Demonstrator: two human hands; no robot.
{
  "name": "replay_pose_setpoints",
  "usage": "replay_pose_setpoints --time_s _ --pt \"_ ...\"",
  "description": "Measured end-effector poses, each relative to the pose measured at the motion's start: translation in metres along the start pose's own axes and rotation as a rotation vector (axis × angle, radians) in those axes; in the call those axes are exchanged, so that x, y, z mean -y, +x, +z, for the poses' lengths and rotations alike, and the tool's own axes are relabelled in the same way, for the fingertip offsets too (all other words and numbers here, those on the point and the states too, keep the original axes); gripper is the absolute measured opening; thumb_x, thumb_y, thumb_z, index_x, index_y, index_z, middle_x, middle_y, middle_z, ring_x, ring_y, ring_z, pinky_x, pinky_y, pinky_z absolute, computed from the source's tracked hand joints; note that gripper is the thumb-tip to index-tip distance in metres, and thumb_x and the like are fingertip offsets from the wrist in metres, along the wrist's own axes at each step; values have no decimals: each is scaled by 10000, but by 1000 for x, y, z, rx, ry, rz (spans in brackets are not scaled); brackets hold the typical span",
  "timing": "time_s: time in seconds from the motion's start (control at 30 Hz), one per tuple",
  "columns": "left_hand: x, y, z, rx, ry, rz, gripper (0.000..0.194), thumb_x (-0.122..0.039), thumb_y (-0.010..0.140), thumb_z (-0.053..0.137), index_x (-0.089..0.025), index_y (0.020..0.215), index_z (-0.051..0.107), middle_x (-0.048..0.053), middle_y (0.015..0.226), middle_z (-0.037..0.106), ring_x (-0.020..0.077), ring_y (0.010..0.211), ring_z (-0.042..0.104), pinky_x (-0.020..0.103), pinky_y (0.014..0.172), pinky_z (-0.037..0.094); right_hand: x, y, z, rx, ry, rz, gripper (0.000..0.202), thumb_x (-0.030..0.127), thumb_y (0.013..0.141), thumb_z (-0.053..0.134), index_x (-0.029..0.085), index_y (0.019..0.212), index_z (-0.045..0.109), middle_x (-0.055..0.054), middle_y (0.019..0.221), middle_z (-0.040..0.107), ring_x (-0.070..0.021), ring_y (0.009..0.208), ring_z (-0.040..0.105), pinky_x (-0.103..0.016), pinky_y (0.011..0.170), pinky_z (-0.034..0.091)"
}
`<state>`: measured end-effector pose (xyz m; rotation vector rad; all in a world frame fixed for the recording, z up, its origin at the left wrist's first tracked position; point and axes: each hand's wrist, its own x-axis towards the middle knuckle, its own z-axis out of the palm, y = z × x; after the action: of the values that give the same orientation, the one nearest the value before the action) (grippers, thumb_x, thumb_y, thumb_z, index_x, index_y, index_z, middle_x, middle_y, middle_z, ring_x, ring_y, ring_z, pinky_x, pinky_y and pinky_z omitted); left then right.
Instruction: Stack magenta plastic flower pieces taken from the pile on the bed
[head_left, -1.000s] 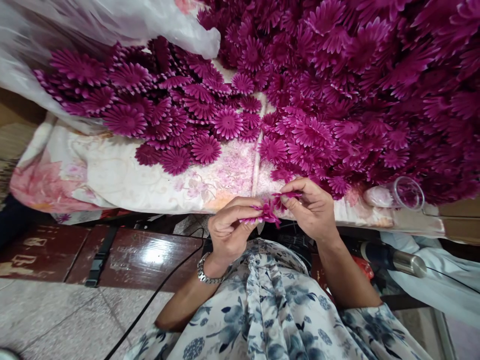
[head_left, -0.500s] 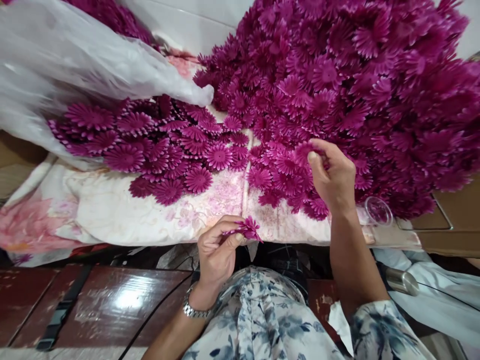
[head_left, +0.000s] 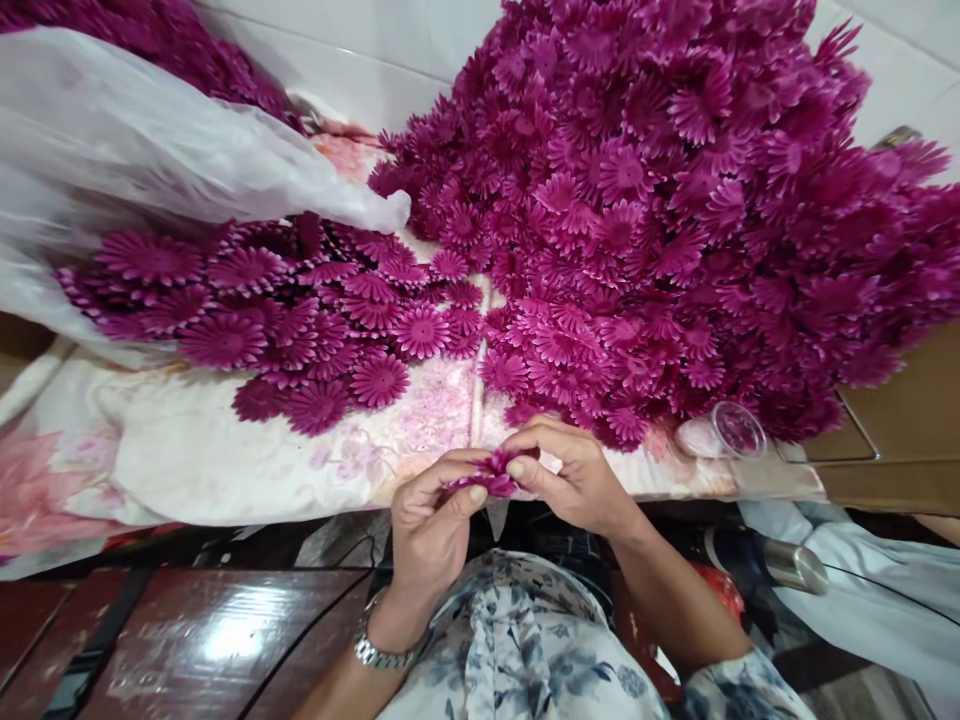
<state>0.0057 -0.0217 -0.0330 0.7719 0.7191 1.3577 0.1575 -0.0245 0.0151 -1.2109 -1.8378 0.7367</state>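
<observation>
Near the front edge of the cloth-covered table, my left hand (head_left: 433, 520) pinches magenta artificial flower heads (head_left: 491, 478) between thumb and fingers. My right hand (head_left: 574, 470) meets it there, its thumb and forefinger closed on the petals from the right. How many layers they hold is hidden by the fingers. Beyond them to the right rises a large heap of loose magenta flower heads (head_left: 622, 200). Neater stacks of flower heads (head_left: 315, 320) lie to the left on the cloth.
A translucent plastic bag (head_left: 172, 150) drapes over the left stacks. The pale floral cloth (head_left: 225, 470) covers the table. A clear round plastic container (head_left: 739, 430) lies by the heap's front edge, beside a cardboard box (head_left: 907, 410). A dark bottle with a metal end (head_left: 795, 565) is at right.
My right hand has come from the heap's near edge back to my left hand and now grips the petals there. The view has shifted slightly.
</observation>
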Motion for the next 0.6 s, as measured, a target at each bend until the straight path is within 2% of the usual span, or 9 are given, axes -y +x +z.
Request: replay_pose_setpoints --time_s 0.1,0.2,0.3,0.37,0.4,0.47,0.53,0.6 --pt "0 -3 0 18 -2 -55 96 -146 602 756 -204 680 753 56 764 735 165 744 679 253 695 553 -4 -5 5 -29 26 71 147 266 857 544 173 788 635 0 654 585 -102 596 542 -231 564 438" --pt "-3 -4 1 61 -25 -91 82 -164 618 747 -200 692 753 77 828 745 198 733 694 300 665 568 -4 -2 -9 -135 -72 26 110 234 845 549 192 782 629 5 658 592 -108 601 549 -239 560 440" --pt "-5 -3 2 60 -44 -126 64 -182 636 737 -193 699 745 86 863 747 207 685 695 335 642 571 -6 9 -44 -430 -433 -89 96 195 840 545 217 814 635 -4 685 618 -126 620 559 -264 578 448" --pt "-5 -3 2 14 -47 -146 67 -176 636 740 -191 701 741 74 831 749 177 651 686 293 619 562 -11 18 -71 -604 -798 -119 109 210 838 549 212 881 649 -44 787 659 -169 743 590 -317 701 469" --pt "-5 -3 1 -8 -47 -159 72 -174 633 743 -190 703 740 69 812 749 163 638 681 268 602 555 -15 21 -84 -617 -938 -85 151 235 842 545 202 945 650 -73 875 670 -200 832 596 -354 769 466" --pt "-4 -3 0 -48 -47 -192 84 -180 622 753 -188 705 738 59 774 746 152 625 676 246 582 547 -22 26 -101 -544 -1127 -10 219 281 849 539 183 1013 645 -106 980 665 -243 935 583 -405 842 446" --pt "-3 -2 0 -85 -50 -221 101 -193 598 769 -182 693 735 53 720 737 159 614 673 252 571 545 -26 31 -107 -482 -1170 9 233 299 862 519 176 1014 646 -108 984 664 -246 944 578 -409 855 441" --pt "-3 -1 1 -119 -55 -239 131 -205 565 787 -173 678 730 50 675 725 162 593 665 259 561 541 -28 38 -103 -427 -1122 -18 223 289 881 484 180 978 653 -91 932 666 -222 904 582 -374 840 447"
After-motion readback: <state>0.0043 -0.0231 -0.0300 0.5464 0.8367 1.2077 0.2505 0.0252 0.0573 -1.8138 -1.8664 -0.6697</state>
